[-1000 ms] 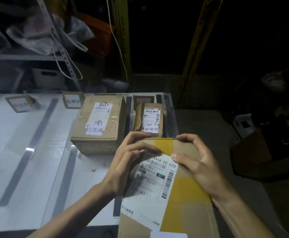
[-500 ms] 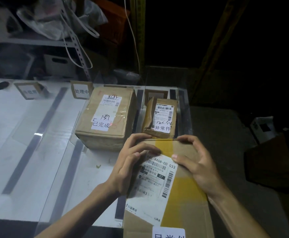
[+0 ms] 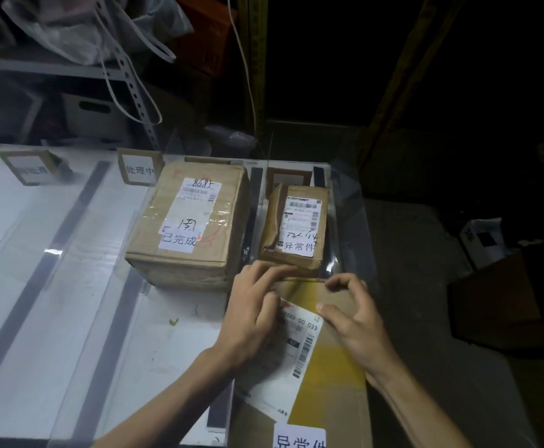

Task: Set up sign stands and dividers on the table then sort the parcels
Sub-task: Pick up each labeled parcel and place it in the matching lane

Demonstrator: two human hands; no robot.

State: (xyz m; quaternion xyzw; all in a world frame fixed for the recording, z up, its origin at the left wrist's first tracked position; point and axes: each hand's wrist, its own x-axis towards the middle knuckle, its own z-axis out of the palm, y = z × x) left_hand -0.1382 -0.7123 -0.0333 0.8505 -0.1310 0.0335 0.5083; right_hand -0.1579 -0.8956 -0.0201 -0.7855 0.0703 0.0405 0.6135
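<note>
Left hand point(image 3: 252, 320) and right hand point(image 3: 359, 328) grip far edge of near parcel point(image 3: 329, 379).

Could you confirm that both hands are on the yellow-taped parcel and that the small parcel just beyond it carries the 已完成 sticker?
Not quite. In the head view both the left hand and the right hand are on the yellow-taped parcel, but the small parcel just beyond it carries the 异常件 sticker; the 已完成 sticker is on the larger box to its left.

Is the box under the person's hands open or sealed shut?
Sealed shut. The top of the box lies flat and closed, yellow tape runs along it, and a shipping label is stuck across.
</note>
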